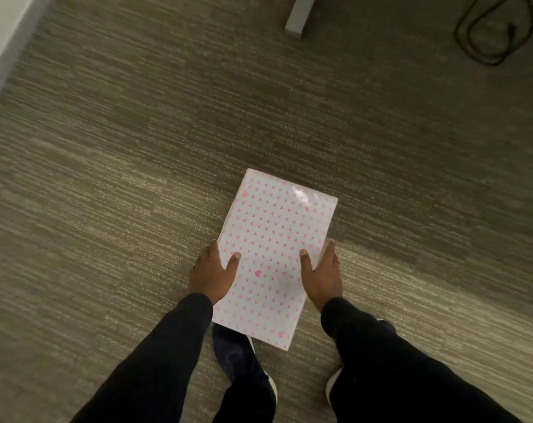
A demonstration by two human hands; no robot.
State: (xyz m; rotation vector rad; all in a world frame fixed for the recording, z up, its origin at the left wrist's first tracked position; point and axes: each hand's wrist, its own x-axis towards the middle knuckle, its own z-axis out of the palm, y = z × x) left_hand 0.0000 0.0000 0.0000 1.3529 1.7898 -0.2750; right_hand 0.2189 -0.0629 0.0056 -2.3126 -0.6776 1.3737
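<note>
A flat rectangular package wrapped in white paper with small pink hearts is held above the carpet in front of me. My left hand grips its left edge, thumb on top and fingers hidden underneath. My right hand grips the right edge the same way, thumb lying on the top face. Both arms wear dark sleeves. A shiny strip of tape catches light near the package's far right corner.
Grey-brown striped carpet fills the view. My dark shoes stand below the package. A white furniture leg stands at the top centre, a looped black cable lies top right, and a white wall base runs top left.
</note>
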